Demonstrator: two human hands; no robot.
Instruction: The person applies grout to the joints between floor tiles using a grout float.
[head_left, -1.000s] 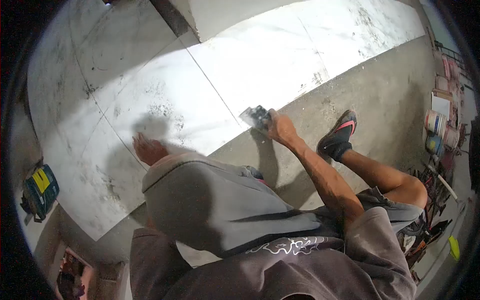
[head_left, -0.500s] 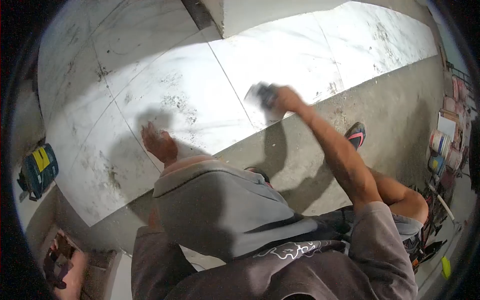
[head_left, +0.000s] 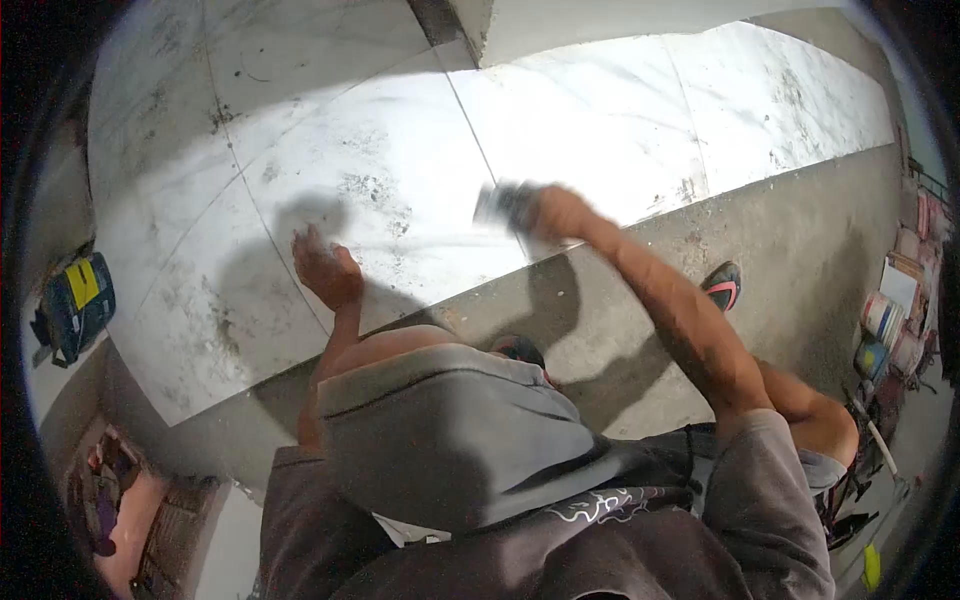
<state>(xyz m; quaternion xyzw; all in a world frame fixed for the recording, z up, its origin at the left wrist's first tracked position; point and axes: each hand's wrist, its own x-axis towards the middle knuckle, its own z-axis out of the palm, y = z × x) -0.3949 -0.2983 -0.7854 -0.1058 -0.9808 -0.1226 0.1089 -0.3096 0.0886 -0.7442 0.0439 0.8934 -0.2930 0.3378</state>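
Observation:
My right hand is closed around a small dark and pale tool, blurred by motion, held over the joint between two large white marble tiles. My left hand rests palm down on the neighbouring tile, fingers slightly apart, holding nothing. My bent knee in grey shorts fills the lower middle of the view. My foot in a black and pink shoe stands on the bare concrete to the right.
A blue and yellow tool case lies at the left edge. Paint cans and clutter crowd the right edge. A wall corner rises at the top. Bags and bricks sit at the lower left.
My right hand has swept the tool from the tile edge by the concrete up and left onto the tile joint. My left hand stays flat on its tile.

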